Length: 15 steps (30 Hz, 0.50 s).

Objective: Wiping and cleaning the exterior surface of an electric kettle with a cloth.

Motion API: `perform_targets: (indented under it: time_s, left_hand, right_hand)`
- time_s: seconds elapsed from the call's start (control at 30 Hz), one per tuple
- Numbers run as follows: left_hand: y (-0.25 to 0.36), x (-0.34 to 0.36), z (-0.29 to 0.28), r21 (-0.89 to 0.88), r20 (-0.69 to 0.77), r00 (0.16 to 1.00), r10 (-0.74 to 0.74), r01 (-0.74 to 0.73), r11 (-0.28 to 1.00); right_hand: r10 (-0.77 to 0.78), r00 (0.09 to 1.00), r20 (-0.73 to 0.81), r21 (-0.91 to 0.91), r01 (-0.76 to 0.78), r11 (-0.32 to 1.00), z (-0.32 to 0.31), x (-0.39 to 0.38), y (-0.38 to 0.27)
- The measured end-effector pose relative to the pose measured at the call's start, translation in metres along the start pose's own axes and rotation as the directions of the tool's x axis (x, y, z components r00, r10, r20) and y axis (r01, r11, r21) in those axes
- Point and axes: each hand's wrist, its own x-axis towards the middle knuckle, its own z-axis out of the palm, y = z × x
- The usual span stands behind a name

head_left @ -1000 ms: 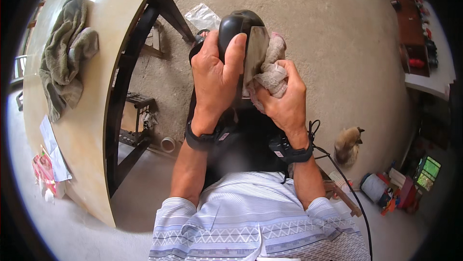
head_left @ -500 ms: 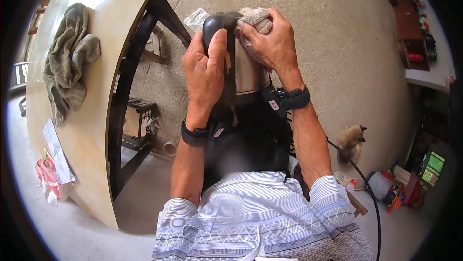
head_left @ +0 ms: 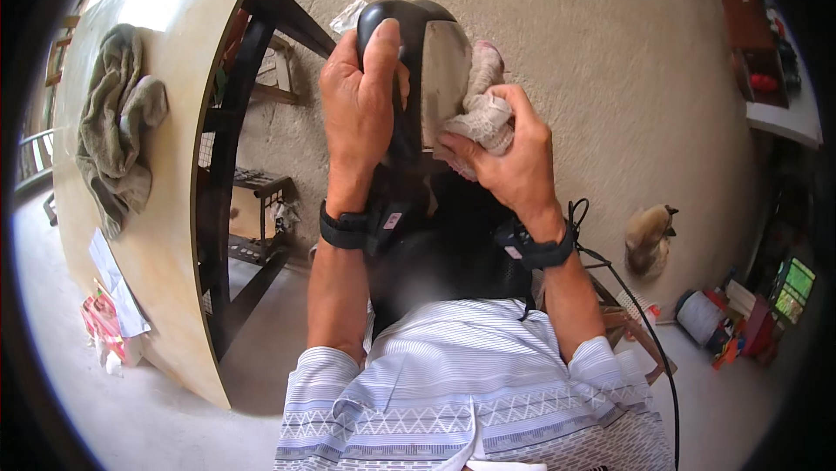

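Observation:
I hold a black appliance with a metal side panel (head_left: 444, 79), possibly a kettle, upright over my dark-clad lap. My left hand (head_left: 359, 110) grips its black left side, thumb lying along the top. My right hand (head_left: 521, 158) is closed on a crumpled pale, pink-edged cloth (head_left: 483, 123), which touches the lower right of the metal panel. The appliance's lower part merges into the dark clothing and is hard to make out. Both wrists wear black straps with small devices.
A pale table (head_left: 178, 297) at left bears a grey-green towel (head_left: 113, 131), papers and a pink bag. Under it are a black crate (head_left: 252, 218) and a wooden frame. A cat (head_left: 644, 245) sits at right near a cable, piled items (head_left: 727, 323) and a cluttered reddish shelf (head_left: 740, 18).
The cloth and my right hand rose to the top right of the appliance, then came down along its side. The appliance and my left hand have shifted slightly up in view.

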Motion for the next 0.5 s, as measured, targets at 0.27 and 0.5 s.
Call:
perform_targets:
  time_s: [0.27,0.5]
  left_hand:
    - [0.002,0.001,-0.003,0.048,0.025,1.0,0.003,-0.005,0.999]
    - [0.002,0.0,-0.001,0.071,0.013,1.0,-0.022,0.021,0.997]
  right_hand:
    - [-0.024,0.976,0.218,0.199,-0.02,0.98,-0.013,0.023,0.034]
    - [-0.202,0.941,0.272,0.038,0.199,0.979,-0.023,0.029,0.026]
